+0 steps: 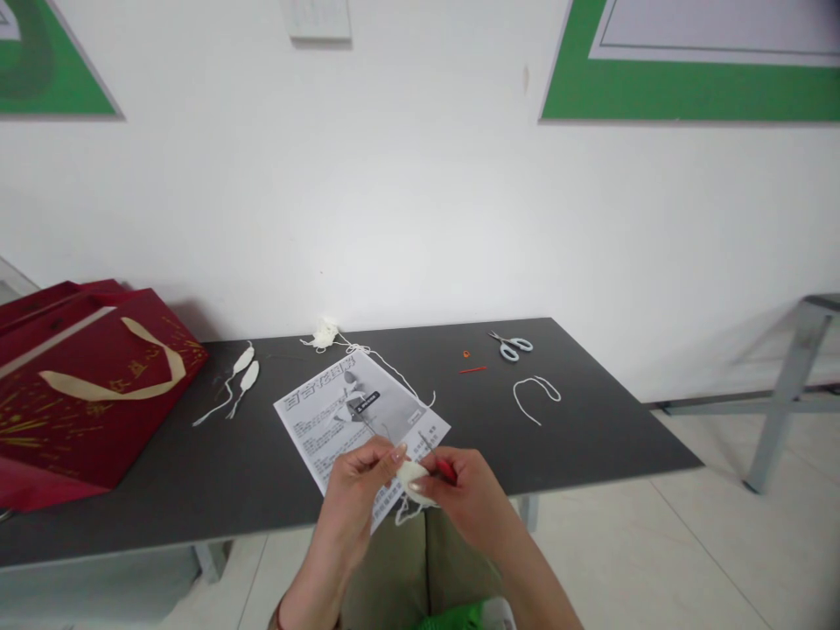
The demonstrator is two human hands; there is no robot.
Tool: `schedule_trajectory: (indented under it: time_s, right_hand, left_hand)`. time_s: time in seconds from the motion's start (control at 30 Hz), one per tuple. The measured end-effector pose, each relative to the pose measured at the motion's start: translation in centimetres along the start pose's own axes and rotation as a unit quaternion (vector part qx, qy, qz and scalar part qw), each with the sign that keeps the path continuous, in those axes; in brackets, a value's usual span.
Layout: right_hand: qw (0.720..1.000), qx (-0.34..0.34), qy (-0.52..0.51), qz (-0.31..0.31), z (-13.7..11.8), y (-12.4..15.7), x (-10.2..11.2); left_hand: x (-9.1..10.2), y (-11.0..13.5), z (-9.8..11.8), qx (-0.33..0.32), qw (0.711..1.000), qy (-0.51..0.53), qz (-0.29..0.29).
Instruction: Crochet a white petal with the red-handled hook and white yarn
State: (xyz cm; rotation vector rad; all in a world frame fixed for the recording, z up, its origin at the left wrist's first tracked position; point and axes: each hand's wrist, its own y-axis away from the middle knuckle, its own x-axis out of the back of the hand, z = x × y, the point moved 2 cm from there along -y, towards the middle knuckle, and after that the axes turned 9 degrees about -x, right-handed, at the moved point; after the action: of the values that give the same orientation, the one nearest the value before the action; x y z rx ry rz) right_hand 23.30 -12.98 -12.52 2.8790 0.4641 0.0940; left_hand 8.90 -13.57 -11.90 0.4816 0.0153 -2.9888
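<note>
My left hand (pixel 367 472) pinches the left side of a small white crochet piece (pixel 412 473), thumb and fingers pressed together. In my right hand (pixel 463 490) is a crochet hook with a red handle (pixel 447 471); its thin metal shaft points up and to the left. The right thumb also presses on the white piece. Loose white yarn (pixel 408 509) dangles beneath both hands, above my lap. Under and beyond the hands lies a printed instruction sheet (pixel 315 429), partly covered by them. Where the hook's tip meets the work is too small to tell.
On the dark table (pixel 459 411) are scissors (pixel 512 346), an orange stitch marker (pixel 466 354), a red needle (pixel 473 369) and a yarn length (pixel 538 394). Further left lie yarn (pixel 324 334), two white leaf-shaped pieces (pixel 249 376) and a red gift bag (pixel 98 394). A white wall stands behind.
</note>
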Motion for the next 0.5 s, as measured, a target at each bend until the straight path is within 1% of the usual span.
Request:
schedule_trajectory:
  time_s: [0.07, 0.13, 0.23, 0.27, 0.3, 0.33, 0.37, 0.4, 0.43, 0.5]
  right_hand:
    - [0.998, 0.02, 0.038, 0.034, -0.3, 0.2, -0.1]
    - [0.995, 0.048, 0.064, 0.055, -0.7, 0.4, -0.2]
    - [0.98, 0.149, 0.108, 0.071, -1.3, 0.9, -0.2]
    - [0.971, 0.191, 0.121, 0.074, -1.5, 1.0, 0.0]
    - [0.961, 0.231, 0.13, 0.077, -1.6, 1.2, 0.1]
    - [0.952, 0.265, 0.133, 0.08, -1.6, 1.3, 0.3]
    - [0.943, 0.292, 0.134, 0.083, -1.6, 1.5, 0.6]
    - [0.936, 0.313, 0.134, 0.086, -1.5, 1.6, 0.7]
    - [0.931, 0.328, 0.134, 0.086, -1.5, 1.6, 0.8]
    - [0.927, 0.343, 0.135, 0.071, -1.3, 1.7, 0.8]
  left_hand:
    - [-0.1, 0.3, 0.1, -0.008, 1.0, 0.003, -0.008]
    - [-0.1, 0.6, 0.1, -0.022, 1.0, 0.004, -0.004]
    - [0.5, 1.1, 0.4, -0.054, 0.998, 0.034, 0.009]
    - [0.9, 1.2, 0.6, -0.06, 0.997, 0.056, -0.002]
    - [1.4, 1.3, 0.9, -0.065, 0.994, 0.081, -0.033]
    - [1.8, 1.4, 1.1, -0.054, 0.99, 0.102, -0.084]
    - [2.2, 1.5, 1.3, -0.018, 0.983, 0.122, -0.136]
    - [2.6, 1.6, 1.5, 0.017, 0.975, 0.145, -0.167]
    - [3.0, 1.7, 1.6, 0.047, 0.969, 0.168, -0.176]
    - [3.1, 1.8, 1.5, 0.108, 0.962, 0.185, -0.171]
